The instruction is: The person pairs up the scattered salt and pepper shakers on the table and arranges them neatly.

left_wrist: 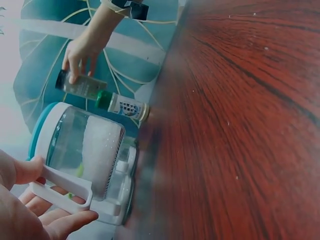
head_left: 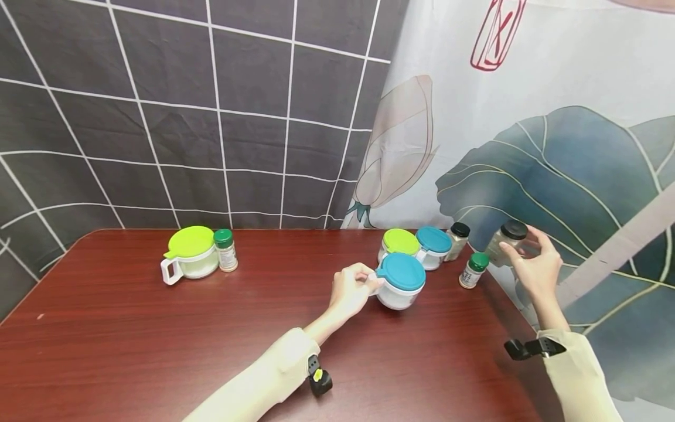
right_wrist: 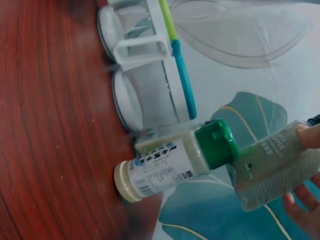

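Blue tops the clear handled jar (head_left: pixel 399 284), which appears raised just above the table (head_left: pixel 132 334), its white handle (left_wrist: pixel 70 180) pinched in the left hand's (head_left: pixel 349 293) grip. To its right, the right hand (head_left: pixel 539 268) grips a black-capped black pepper bottle (right_wrist: pixel 270 165), lifted close beside a green-capped shaker (head_left: pixel 473 271). Behind the jar stand a lime-lidded jar (head_left: pixel 401 241), a second blue-lidded jar (head_left: pixel 434 240) and another black-capped bottle (head_left: pixel 457 240). Well apart at left, a wider lime-lidded jar (head_left: pixel 192 243) stands beside another green-capped shaker (head_left: pixel 225 253).

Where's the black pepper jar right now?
The black pepper jar is at the head view's right, held in the right hand beside a green-capped shaker.
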A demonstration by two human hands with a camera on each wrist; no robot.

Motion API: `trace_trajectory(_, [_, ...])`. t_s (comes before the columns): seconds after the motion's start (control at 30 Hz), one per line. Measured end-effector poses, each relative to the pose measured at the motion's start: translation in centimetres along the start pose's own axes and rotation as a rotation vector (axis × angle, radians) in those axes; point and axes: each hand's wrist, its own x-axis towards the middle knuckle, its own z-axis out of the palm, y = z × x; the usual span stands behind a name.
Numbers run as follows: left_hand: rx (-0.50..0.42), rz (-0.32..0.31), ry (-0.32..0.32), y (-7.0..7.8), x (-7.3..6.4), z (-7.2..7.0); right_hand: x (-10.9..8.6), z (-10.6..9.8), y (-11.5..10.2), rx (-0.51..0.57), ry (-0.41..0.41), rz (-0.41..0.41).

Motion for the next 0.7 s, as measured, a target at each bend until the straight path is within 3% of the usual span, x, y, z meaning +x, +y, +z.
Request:
trace_trajectory(0.3, [-0.002, -0.004, 0.010, -0.13, 0.10, -0.72, 0.29, -0.08, -0.91, -0.027, 0.002, -0.009])
trace_trajectory(0.7, [-0.010, -0.028, 0.006, 0.08, 0.27, -0.94, 0.75, 0.03, -0.76, 0.017, 0.022, -0.043])
